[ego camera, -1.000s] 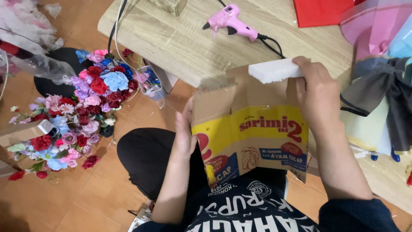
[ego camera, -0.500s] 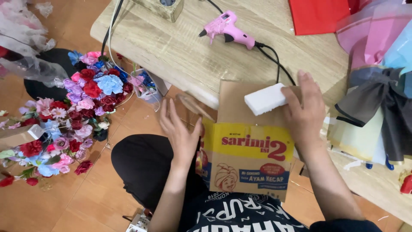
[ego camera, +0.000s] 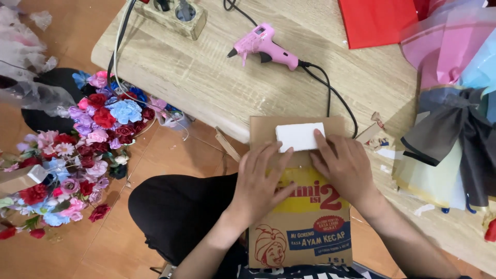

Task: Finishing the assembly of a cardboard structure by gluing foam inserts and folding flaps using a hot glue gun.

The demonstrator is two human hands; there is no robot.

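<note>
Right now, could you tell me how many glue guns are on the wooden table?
1. The pink glue gun lies on the table, above the cardboard panel that both hands press; more could be hidden under the coloured sheets on the right.

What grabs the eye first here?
At centre, the left hand and right hand press a white foam block onto a brown printed cardboard piece at the wooden table's edge. Behind lies a pink glue gun; a colourful artificial flower heap fills the floor at left.
</note>
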